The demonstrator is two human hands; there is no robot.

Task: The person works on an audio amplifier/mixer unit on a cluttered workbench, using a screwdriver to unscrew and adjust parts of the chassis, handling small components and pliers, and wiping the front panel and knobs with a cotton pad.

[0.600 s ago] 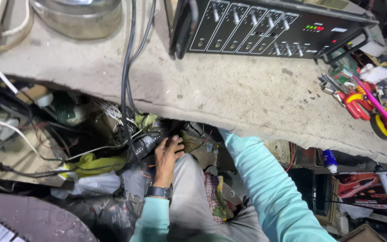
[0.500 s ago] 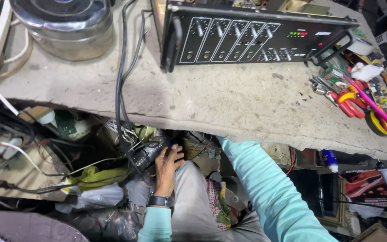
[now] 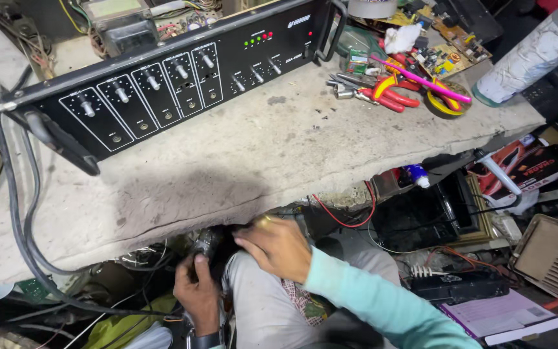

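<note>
Both hands are below the front edge of a worn stone workbench (image 3: 240,155). My left hand (image 3: 196,291) grips a small dark cylindrical part (image 3: 206,243) just under the bench edge. My right hand (image 3: 278,245), in a light teal sleeve, reaches over my knee and its fingers touch the same dark part from the right. What the fingers pinch is hidden in shadow. A black amplifier (image 3: 163,81) with a row of knobs and small lit lamps stands on the bench above.
Thick black cables (image 3: 20,239) hang off the bench's left side. Red-handled pliers (image 3: 392,97), a pink pen and tape rolls lie at the bench's right end, beside a white wrapped cylinder (image 3: 527,55). Below right are boxes, red wire (image 3: 350,220) and papers (image 3: 498,313).
The view has swung right and up, showing more of the bench top. My right hand has come out from under the bench and joined my left hand on the dark part.
</note>
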